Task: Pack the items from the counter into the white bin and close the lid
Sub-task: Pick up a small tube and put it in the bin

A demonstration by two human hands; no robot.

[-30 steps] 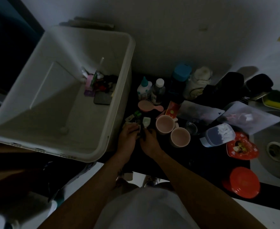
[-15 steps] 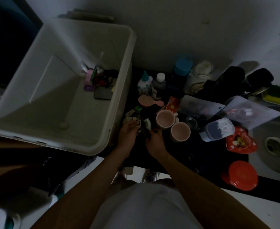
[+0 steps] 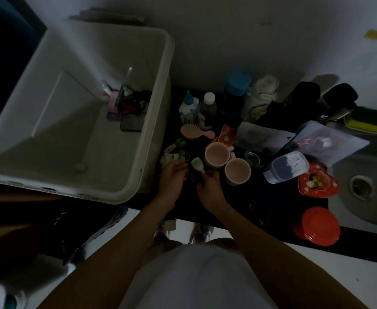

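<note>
The white bin [image 3: 156,121] stands open on the left, with a few small items [image 3: 127,105] heaped in its far right corner. No lid can be made out. My left hand [image 3: 172,177] rests curled on a pile of keys and small packets [image 3: 172,156] just right of the bin; its grip is too dark to read. My right hand [image 3: 209,190] pinches the tip of a small white tube [image 3: 196,164] next to two pink mugs [image 3: 217,155] [image 3: 237,171]. A pink hairbrush [image 3: 194,131] and two small bottles [image 3: 188,108] [image 3: 208,109] stand behind.
On the black counter [image 3: 261,204] sit a blue-lidded bottle [image 3: 236,88], a rolled cloth [image 3: 261,94], dark tall containers [image 3: 298,97], plastic bags [image 3: 330,141], a clear box [image 3: 286,167], a red heart tin [image 3: 317,182] and a red lid [image 3: 316,226]. A sink [image 3: 361,186] lies at the right.
Both hands have shifted slightly among the small items beside the bin. The small white tube has moved a little toward me and toward the mugs, with my right hand.
</note>
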